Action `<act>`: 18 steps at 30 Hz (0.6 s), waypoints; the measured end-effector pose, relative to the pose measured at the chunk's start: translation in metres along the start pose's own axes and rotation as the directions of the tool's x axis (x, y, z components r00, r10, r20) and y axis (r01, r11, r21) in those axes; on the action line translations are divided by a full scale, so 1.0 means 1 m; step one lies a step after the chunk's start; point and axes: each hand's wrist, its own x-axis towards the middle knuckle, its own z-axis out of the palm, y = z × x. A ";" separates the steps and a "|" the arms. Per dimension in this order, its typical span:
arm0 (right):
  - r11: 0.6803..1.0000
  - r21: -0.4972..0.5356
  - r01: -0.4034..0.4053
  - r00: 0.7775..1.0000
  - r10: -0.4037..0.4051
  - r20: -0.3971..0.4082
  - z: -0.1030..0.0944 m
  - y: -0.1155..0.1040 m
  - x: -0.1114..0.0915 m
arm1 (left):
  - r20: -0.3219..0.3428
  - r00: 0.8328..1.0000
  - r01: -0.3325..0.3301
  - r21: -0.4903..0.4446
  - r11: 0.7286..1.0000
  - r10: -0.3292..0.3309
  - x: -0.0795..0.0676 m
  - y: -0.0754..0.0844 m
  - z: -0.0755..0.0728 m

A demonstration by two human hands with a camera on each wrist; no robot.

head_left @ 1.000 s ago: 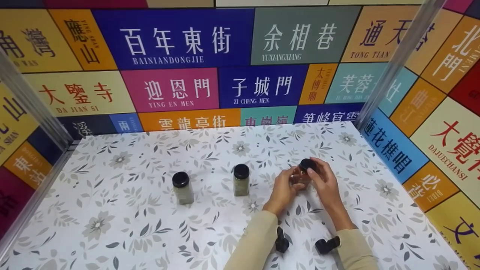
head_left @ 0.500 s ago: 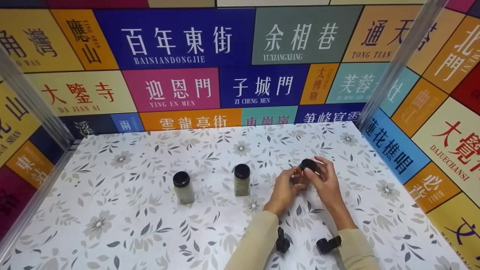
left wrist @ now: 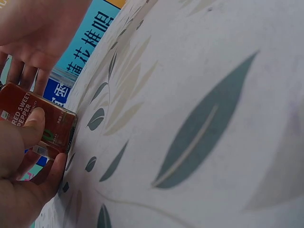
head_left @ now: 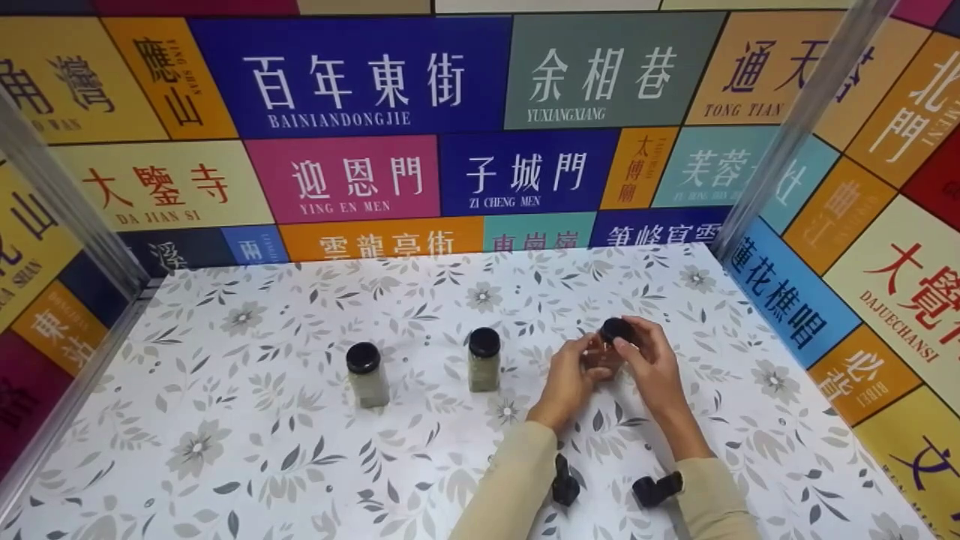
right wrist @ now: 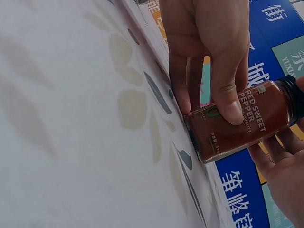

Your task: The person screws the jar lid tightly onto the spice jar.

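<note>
A small glass jar of red sweet pepper [right wrist: 251, 121], full of red-brown powder, stands upright near the right side of the table. Its black screw cap [head_left: 616, 330] is on top. My left hand [head_left: 571, 379] grips the jar's glass body, thumb across the label in the left wrist view. Around the cap are the thumb and fingers of my right hand [head_left: 656, 367]; in the right wrist view, that hand reaches in from the right edge. Two more black-capped jars hold greenish contents: a middle jar [head_left: 484, 371] beside my left hand, and a left jar [head_left: 369, 386] farther away.
A white floral cloth [head_left: 262, 450] covers the table. Colourful panels with Chinese lettering [head_left: 345, 82] rise behind and at both sides, with clear upright posts [head_left: 787, 142] at the corners. Black wrist devices [head_left: 656, 489] hang at both sleeves.
Half a second ago my right fingers were spread away from the cap; now they are back around it. My left hand and the jars have stayed in place.
</note>
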 end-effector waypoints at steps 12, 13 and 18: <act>1.000 -0.005 -0.010 1.000 0.010 0.000 -0.001 0.001 0.000 | 0.005 1.000 0.018 -0.024 1.000 -0.018 0.002 -0.001 0.001; 1.000 -0.006 0.000 1.000 0.000 0.007 -0.001 0.002 0.000 | 0.006 1.000 0.018 -0.034 0.999 -0.017 0.001 -0.001 0.001; 0.997 0.042 0.063 0.996 -0.066 0.054 -0.004 0.005 0.001 | 0.015 1.000 0.028 -0.069 0.997 -0.027 0.001 -0.001 0.001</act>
